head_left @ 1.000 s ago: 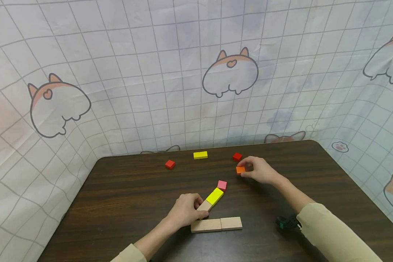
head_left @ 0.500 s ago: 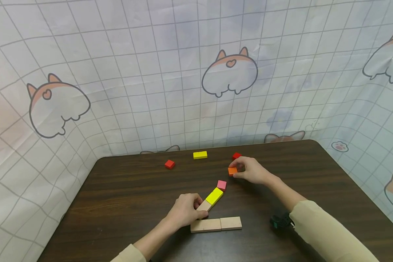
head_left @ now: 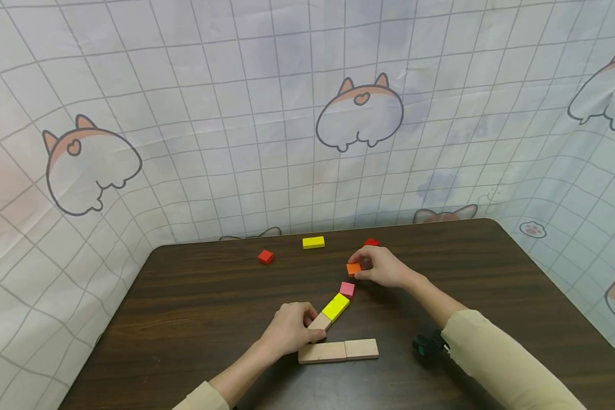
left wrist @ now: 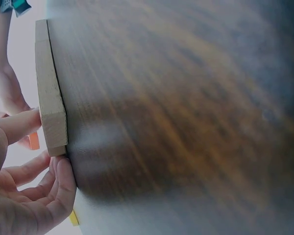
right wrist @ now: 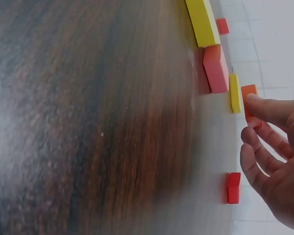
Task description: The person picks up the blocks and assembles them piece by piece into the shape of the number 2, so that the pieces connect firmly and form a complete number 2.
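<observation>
Two plain wooden blocks (head_left: pixel 323 353), pale and rectangular, lie flat end to end on the table (head_left: pixel 205 302), whose smooth, glossy surface shows a dark streaked wood grain. Behind them, an angled line of blocks runs away to the right: a bare-wood block (head_left: pixel 320 323), a glossy yellow oblong block (head_left: pixel 335 308) touching its end, then a short pink block (head_left: pixel 347 290) touching the yellow one and turned at a different angle.

The left hand (head_left: pixel 293 328) grips the bare-wood block in a narrow grip between thumb and fingers. The right hand (head_left: pixel 384 267) pinches a small, flat-faced orange block (head_left: pixel 353 269) between thumb and fingertips, just beyond the pink block and apart from it.

Toward the rear edge, a red block (head_left: pixel 266 257), a yellow bar (head_left: pixel 314 243) and a second red block (head_left: pixel 371 242) rest well apart; the right hand partly covers the last. Wrinkled, grid-printed fabric (head_left: pixel 236 114) hangs behind.
</observation>
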The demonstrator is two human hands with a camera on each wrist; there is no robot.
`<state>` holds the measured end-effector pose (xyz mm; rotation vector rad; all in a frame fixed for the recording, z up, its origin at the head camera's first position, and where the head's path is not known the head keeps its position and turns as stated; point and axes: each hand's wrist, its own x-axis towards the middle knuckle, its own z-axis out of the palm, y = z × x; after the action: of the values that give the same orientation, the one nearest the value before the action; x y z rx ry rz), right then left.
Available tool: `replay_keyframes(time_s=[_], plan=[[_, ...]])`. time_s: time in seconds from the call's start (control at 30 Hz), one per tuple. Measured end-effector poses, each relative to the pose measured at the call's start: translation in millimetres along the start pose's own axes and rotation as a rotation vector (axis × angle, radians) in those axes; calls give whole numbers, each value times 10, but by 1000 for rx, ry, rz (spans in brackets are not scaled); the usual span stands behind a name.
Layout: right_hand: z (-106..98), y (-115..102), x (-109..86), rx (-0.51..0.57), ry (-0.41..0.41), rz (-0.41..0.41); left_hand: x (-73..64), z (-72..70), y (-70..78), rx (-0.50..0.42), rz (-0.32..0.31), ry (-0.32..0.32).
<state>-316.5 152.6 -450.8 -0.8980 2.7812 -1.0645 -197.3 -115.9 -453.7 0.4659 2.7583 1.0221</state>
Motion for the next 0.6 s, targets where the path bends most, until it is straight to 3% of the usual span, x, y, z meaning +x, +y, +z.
replay_keyframes(time_s=[0.6], plan=[[111, 11, 89, 12, -29, 35, -2, -3, 1, 3, -3, -3]])
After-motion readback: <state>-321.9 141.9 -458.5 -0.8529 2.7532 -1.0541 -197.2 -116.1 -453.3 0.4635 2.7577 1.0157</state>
